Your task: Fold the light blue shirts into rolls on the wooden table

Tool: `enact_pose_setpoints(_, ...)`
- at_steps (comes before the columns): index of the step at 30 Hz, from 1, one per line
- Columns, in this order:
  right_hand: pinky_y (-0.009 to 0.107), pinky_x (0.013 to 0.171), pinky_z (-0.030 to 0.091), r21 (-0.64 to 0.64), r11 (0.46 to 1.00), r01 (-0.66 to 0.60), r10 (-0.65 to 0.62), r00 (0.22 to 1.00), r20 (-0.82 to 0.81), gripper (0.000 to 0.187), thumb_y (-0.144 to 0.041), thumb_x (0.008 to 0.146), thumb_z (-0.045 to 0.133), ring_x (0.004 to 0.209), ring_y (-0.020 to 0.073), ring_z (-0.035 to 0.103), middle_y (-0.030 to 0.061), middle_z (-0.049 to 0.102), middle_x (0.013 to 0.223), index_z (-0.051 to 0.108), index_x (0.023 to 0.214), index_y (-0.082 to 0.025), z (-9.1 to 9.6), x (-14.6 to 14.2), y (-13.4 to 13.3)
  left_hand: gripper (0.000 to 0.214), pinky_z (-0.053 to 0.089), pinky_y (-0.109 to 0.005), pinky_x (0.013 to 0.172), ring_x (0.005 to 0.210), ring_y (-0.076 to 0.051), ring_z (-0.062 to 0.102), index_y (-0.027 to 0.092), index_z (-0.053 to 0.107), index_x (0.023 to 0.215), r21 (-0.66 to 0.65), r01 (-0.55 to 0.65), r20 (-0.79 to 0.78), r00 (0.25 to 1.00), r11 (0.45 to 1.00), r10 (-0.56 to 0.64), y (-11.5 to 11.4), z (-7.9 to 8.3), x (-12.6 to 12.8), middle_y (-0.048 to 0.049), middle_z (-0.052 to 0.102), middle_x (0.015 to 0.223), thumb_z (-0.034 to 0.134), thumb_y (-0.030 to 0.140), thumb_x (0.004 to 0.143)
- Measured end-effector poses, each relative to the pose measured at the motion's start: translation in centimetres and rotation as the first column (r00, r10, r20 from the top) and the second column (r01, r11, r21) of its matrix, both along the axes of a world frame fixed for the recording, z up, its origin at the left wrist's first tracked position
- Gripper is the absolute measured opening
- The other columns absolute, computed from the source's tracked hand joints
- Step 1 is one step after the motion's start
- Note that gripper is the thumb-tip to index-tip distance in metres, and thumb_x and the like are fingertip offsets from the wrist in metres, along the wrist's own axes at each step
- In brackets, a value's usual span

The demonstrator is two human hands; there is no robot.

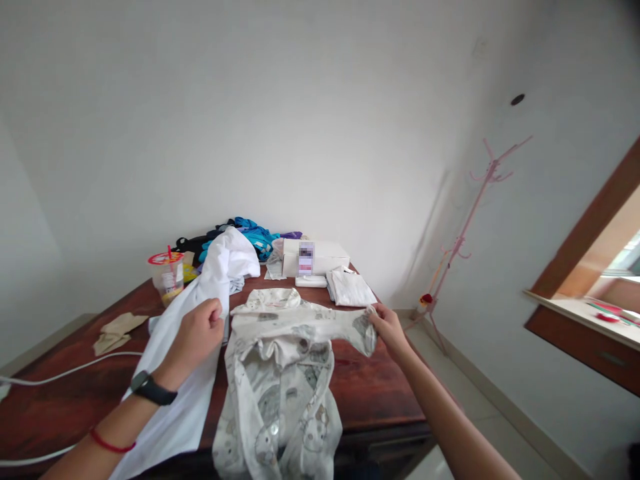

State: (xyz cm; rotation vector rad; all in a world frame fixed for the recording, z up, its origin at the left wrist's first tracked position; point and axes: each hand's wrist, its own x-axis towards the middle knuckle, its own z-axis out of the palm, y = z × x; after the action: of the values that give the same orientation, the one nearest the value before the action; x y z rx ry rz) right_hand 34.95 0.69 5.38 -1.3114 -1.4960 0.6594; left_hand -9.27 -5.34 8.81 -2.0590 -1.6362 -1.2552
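A pale long-sleeved top (285, 373) printed with grey animal shapes lies on the dark wooden table (370, 387), its lower part draping over the front edge. One sleeve stretches to the right, and my right hand (390, 328) pinches its cuff between thumb and fingers. My left hand (197, 337) is curled into a fist just left of the top, above a long white cloth (190, 400). No fabric shows in that fist, though its fingertips are partly hidden. A dark watch (153, 388) and a red cord (113, 441) circle the left wrist and forearm.
Behind the top stand a white box (325, 253), a phone (306, 260) and folded white clothing (350, 288). A clothes pile (255, 233) lies against the wall. A lidded drink cup (167, 275), brown paper (117, 332) and white cable (75, 368) are left. A pink coat rack (463, 243) stands right.
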Motion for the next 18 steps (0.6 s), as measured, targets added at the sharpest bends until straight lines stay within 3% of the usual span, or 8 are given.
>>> enact_pose_setpoints(3,0.025,0.054,0.042,-0.071,0.997,-0.040,0.011,0.928,-0.372,0.019,-0.035,0.068,0.061,0.054,0.0139,0.052,-0.0029,0.057,0.062,0.055,0.077,-0.019,-0.4,1.5,-2.5,0.011,0.040,-0.024,0.057,0.062,-0.015,0.050,0.023,0.043,0.072,-0.023,0.008,0.119,0.993,1.000,-0.006,-3.0,-1.0,-0.5,0.0033,0.049,0.067,0.047,0.017,0.080)
enact_pose_setpoints(6,0.025,0.056,0.046,-0.145,0.975,-0.169,0.010,0.683,-0.730,0.020,-0.025,0.061,0.070,0.056,0.0134,0.056,-0.0025,0.062,0.065,0.058,0.075,-0.018,0.3,1.3,-4.0,0.010,0.049,-0.021,0.058,0.078,-0.017,0.065,0.022,0.058,0.095,-0.171,0.143,0.219,0.970,0.975,-0.104,-6.5,-2.4,1.2,-0.0014,0.065,0.090,0.052,0.029,0.090)
enact_pose_setpoints(9,0.023,0.054,0.046,-0.172,0.957,-0.235,0.000,0.592,-0.806,0.019,-0.019,0.062,0.072,0.055,0.0120,0.056,-0.0034,0.062,0.064,0.060,0.076,-0.017,2.7,-1.2,-4.3,0.022,0.057,-0.025,0.074,0.096,-0.019,0.069,0.025,0.059,0.115,-0.246,0.304,0.234,0.940,0.921,-0.248,-9.2,-2.7,4.3,-0.0047,0.068,0.111,0.053,0.033,0.095)
enact_pose_setpoints(13,0.019,0.050,0.042,-0.143,0.909,-0.392,0.106,0.548,-0.830,0.023,-0.017,0.064,0.075,0.055,0.0088,0.052,-0.0069,0.058,0.065,0.057,0.079,-0.018,6.6,-8.7,-5.8,0.042,0.057,-0.032,0.093,0.121,-0.023,0.063,0.031,0.052,0.135,-0.317,0.441,0.230,0.895,0.840,-0.383,-10.5,-2.1,8.1,-0.0056,0.062,0.136,0.059,0.034,0.094)
enact_pose_setpoints(15,0.019,0.054,0.043,-0.087,0.836,-0.542,0.241,0.504,-0.829,0.027,-0.018,0.066,0.076,0.059,0.0091,0.055,-0.0069,0.059,0.070,0.057,0.085,-0.019,8.2,-13.2,-7.6,0.061,0.057,-0.037,0.098,0.128,-0.027,0.059,0.031,0.044,0.145,-0.356,0.435,0.239,0.898,0.827,-0.370,-10.3,-2.3,9.4,-0.0075,0.058,0.142,0.067,0.039,0.089)
enact_pose_setpoints(16,0.020,0.058,0.045,-0.055,0.767,-0.639,0.345,0.483,-0.805,0.028,-0.021,0.069,0.077,0.061,0.0100,0.056,-0.0068,0.059,0.070,0.057,0.089,-0.020,8.8,-15.2,-8.7,0.070,0.055,-0.043,0.102,0.131,-0.030,0.056,0.031,0.040,0.149,-0.359,0.397,0.240,0.914,0.845,-0.327,-10.0,-2.6,9.7,-0.0086,0.056,0.145,0.069,0.042,0.086)
enact_pose_setpoints(18,0.026,0.071,0.050,0.007,0.565,-0.825,0.604,0.408,-0.685,0.031,-0.026,0.077,0.077,0.072,0.0128,0.063,-0.0039,0.064,0.079,0.058,0.101,-0.022,9.9,-18.1,-10.7,0.074,0.046,-0.056,0.111,0.139,-0.035,0.048,0.028,0.032,0.155,-0.342,0.268,0.227,0.954,0.901,-0.197,-9.2,-3.6,9.3,-0.0106,0.050,0.151,0.063,0.045,0.090)
